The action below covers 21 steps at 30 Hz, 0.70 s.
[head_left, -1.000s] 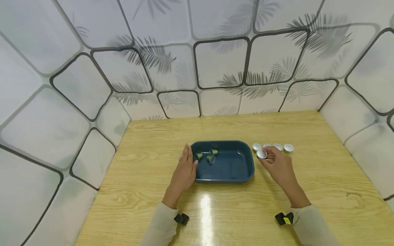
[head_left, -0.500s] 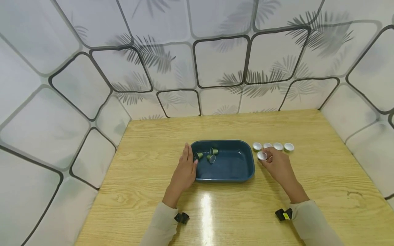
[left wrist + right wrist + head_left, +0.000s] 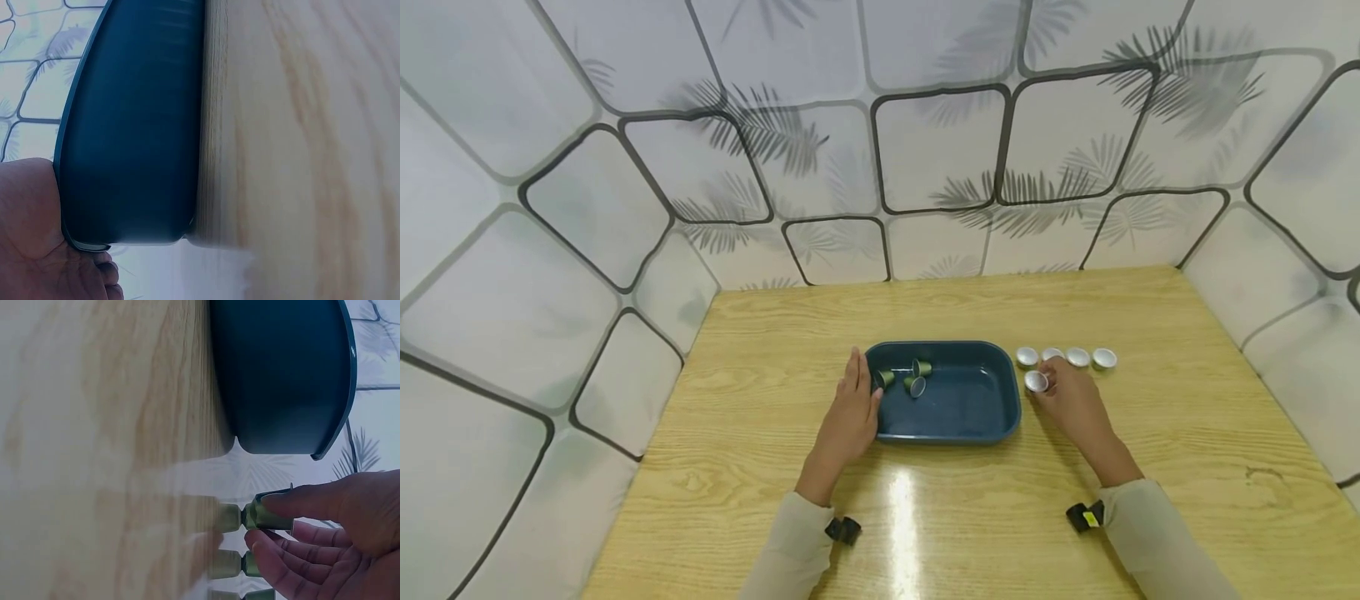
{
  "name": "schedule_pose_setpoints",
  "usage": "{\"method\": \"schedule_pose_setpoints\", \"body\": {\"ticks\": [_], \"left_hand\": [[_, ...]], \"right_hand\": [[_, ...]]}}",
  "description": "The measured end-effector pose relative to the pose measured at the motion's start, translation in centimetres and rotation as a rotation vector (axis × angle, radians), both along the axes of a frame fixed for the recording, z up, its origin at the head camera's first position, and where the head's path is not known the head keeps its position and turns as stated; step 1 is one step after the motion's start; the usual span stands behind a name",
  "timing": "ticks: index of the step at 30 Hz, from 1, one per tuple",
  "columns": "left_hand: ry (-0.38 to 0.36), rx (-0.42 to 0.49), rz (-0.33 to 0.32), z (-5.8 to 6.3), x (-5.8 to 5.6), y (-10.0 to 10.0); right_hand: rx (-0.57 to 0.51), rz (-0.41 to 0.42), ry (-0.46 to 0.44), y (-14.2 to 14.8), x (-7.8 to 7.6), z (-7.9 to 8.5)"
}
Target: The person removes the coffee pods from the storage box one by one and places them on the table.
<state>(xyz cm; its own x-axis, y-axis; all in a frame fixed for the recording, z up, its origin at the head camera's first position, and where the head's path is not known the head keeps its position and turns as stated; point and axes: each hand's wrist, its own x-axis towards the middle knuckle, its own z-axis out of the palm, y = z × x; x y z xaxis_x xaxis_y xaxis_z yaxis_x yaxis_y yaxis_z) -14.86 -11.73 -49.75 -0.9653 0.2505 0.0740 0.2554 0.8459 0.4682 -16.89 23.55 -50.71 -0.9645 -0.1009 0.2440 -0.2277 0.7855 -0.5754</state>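
My right hand (image 3: 1075, 398) pinches a green coffee capsule (image 3: 1036, 382) by its side, its silver lid facing up. In the right wrist view the thumb lies on this capsule (image 3: 272, 511), whose narrow base is right at the wooden surface. It is just right of the blue dish (image 3: 955, 438) and in front of a row of capsules. My left hand (image 3: 847, 417) rests along the dish's left end, fingers straight, thumb at the rim. Inside the dish lie three green capsules, among them a tipped capsule (image 3: 916, 387), near its left side.
Several upright capsules stand in a row behind my right hand, the rightmost capsule (image 3: 1103, 359) a little apart. The wooden table (image 3: 737, 467) is bounded by patterned wall panels (image 3: 940, 158) at the back and on both sides.
My right hand has lowered slightly with the capsule, which has come down to the table beside the dish. The left hand and the dish have stayed in place.
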Motion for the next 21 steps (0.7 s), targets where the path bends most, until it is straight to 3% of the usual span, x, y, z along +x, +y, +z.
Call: {"method": "schedule_pose_setpoints", "body": {"ticks": [10, 21], "left_hand": [[-0.003, 0.021, 0.005, 0.08, 0.04, -0.03], [-0.004, 0.012, 0.007, -0.16, -0.04, -0.05]], "right_hand": [[0.024, -0.012, -0.058, -0.17, -0.43, -0.08], [0.007, -0.014, -0.059, -0.41, -0.54, 0.17]]}}
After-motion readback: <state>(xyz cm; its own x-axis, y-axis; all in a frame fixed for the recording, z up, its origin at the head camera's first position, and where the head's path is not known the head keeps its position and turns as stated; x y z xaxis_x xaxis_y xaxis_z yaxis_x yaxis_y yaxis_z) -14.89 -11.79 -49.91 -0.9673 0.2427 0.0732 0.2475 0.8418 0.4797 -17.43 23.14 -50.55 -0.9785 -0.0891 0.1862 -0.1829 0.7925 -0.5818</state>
